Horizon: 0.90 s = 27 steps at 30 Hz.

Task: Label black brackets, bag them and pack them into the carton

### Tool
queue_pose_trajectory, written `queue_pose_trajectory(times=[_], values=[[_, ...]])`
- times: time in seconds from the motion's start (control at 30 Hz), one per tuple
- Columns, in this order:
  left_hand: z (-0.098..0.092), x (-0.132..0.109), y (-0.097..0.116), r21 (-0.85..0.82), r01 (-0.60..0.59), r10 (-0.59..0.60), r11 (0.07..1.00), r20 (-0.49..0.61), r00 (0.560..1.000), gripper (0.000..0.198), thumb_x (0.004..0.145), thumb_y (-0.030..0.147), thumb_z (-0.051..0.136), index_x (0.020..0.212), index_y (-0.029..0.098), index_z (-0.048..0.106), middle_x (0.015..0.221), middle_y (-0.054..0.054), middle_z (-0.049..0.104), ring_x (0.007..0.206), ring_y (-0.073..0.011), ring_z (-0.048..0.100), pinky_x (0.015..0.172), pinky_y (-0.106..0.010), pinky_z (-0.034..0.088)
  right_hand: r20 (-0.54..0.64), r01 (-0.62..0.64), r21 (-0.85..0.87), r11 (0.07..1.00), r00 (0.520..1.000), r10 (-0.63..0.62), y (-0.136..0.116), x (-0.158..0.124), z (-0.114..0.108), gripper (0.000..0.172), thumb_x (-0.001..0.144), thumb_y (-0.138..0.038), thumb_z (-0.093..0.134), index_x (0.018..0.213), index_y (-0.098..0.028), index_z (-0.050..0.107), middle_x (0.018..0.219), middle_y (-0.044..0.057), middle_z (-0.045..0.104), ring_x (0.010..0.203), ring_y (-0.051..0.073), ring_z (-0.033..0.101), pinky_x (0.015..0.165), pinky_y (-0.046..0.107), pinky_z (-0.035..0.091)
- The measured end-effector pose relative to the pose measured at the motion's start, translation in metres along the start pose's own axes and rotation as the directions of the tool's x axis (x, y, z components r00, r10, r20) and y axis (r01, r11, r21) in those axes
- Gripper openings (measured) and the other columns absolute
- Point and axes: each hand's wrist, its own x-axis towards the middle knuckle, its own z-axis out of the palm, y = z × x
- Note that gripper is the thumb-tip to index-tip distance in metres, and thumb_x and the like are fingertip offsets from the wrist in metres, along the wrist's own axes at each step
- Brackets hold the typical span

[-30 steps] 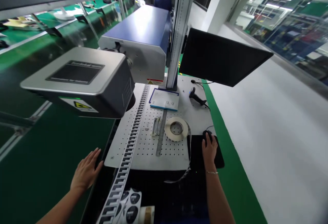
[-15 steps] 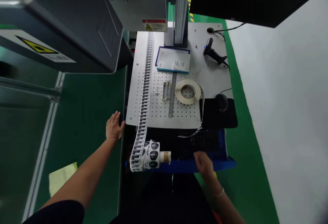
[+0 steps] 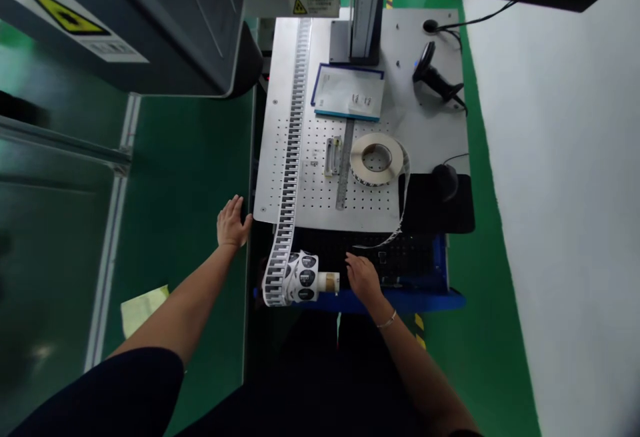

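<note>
My left hand (image 3: 233,223) lies flat on the green bench top (image 3: 200,163), fingers spread and holding nothing. Over the front edge of the dark keyboard tray (image 3: 415,260), my right hand (image 3: 363,277) is stretched out, palm down, with nothing visible in it. Just left of that hand, a roll of round black-and-white labels (image 3: 307,277) sits on a white tube (image 3: 328,281). A long strip of printed labels (image 3: 291,163) runs from beside this roll up across the perforated metal plate (image 3: 320,207). Further right on the plate lies a cream tape roll (image 3: 359,157), its loose end hanging over the edge.
A steel ruler (image 3: 345,173), a small clear vial-like piece (image 3: 333,155) and a white-and-blue booklet (image 3: 349,93) lie on the plate. At right are a barcode scanner (image 3: 435,77) and a mouse (image 3: 445,182). A large machine housing (image 3: 175,23) overhangs the left; a yellow cloth (image 3: 143,310) lies below.
My right hand has moved left and forward, toward the label roll, and its fingers have stretched out. My left hand stays flat on the bench. The whole view has shifted slightly.
</note>
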Motion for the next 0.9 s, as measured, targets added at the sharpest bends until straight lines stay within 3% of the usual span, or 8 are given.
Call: queue_pose_trajectory(times=[0.17,0.4,0.57,0.7,0.77,0.8,0.9], values=[[0.001,-0.001,-0.002,-0.029,-0.016,0.015,0.999,-0.023,1.000,0.065,0.089,0.040,0.042,0.146,0.010,0.039,0.155,-0.014,0.036,0.142,-0.0309,0.030,0.117,-0.046,0.021,-0.144,-0.188,-0.127,0.974,0.975,0.170,0.029,-0.043,-0.033,0.027,0.096,-0.020,0.039,0.110,-0.012,0.062,0.119,0.017,0.066,0.105,0.025,0.060,0.091,0.043,0.048],[-0.004,-0.002,0.006,-0.001,-0.003,0.003,1.000,-0.015,1.000,0.064,0.090,0.041,0.039,0.145,0.008,0.040,0.153,-0.015,0.038,0.142,-0.0318,0.032,0.116,-0.046,0.024,-0.171,-0.230,-0.172,0.958,0.965,0.201,0.043,-0.041,-0.032,0.026,0.097,-0.021,0.041,0.109,-0.014,0.063,0.119,0.014,0.067,0.105,0.026,0.059,0.091,0.042,0.047],[-0.003,-0.003,0.002,0.025,-0.058,0.059,0.998,-0.026,0.998,0.068,0.094,0.048,0.027,0.145,0.006,0.039,0.153,-0.016,0.039,0.141,-0.0332,0.034,0.115,-0.047,0.028,-0.278,-0.158,-0.222,0.962,0.956,0.093,0.038,-0.035,-0.042,0.027,0.097,-0.020,0.038,0.103,-0.017,0.064,0.104,0.011,0.072,0.094,0.023,0.065,0.079,0.038,0.052],[0.006,0.001,-0.007,0.057,-0.083,0.084,0.995,-0.017,0.996,0.070,0.093,0.047,0.022,0.144,0.003,0.040,0.152,-0.019,0.039,0.140,-0.0347,0.035,0.113,-0.050,0.030,-0.349,-0.092,-0.248,0.964,0.937,0.000,0.036,-0.067,-0.027,0.024,0.095,-0.020,0.040,0.102,-0.020,0.063,0.099,0.008,0.073,0.089,0.021,0.069,0.076,0.034,0.056],[0.009,0.004,-0.011,0.067,-0.079,0.080,0.995,-0.012,0.997,0.069,0.092,0.046,0.023,0.144,0.004,0.040,0.152,-0.018,0.039,0.141,-0.0337,0.034,0.113,-0.050,0.030,-0.300,-0.004,-0.234,0.972,0.951,-0.069,0.041,-0.093,-0.011,0.023,0.094,-0.020,0.042,0.103,-0.023,0.063,0.092,0.004,0.074,0.081,0.018,0.070,0.072,0.030,0.057],[0.010,0.005,-0.012,0.069,-0.077,0.078,0.995,-0.009,0.997,0.069,0.092,0.046,0.023,0.144,0.004,0.041,0.152,-0.018,0.039,0.141,-0.0332,0.034,0.113,-0.049,0.030,-0.282,0.101,-0.225,0.969,0.945,-0.164,0.047,-0.104,-0.006,0.020,0.093,-0.023,0.043,0.098,-0.025,0.063,0.084,0.002,0.074,0.073,0.016,0.070,0.066,0.026,0.056],[0.009,0.006,-0.014,0.072,-0.073,0.073,0.995,0.004,0.997,0.070,0.090,0.046,0.024,0.144,0.005,0.041,0.152,-0.017,0.039,0.141,-0.0330,0.035,0.113,-0.049,0.030,-0.323,0.094,-0.247,0.964,0.931,-0.173,0.071,-0.100,-0.023,0.019,0.093,-0.025,0.045,0.100,-0.026,0.063,0.087,0.004,0.074,0.077,0.019,0.071,0.066,0.028,0.058]])
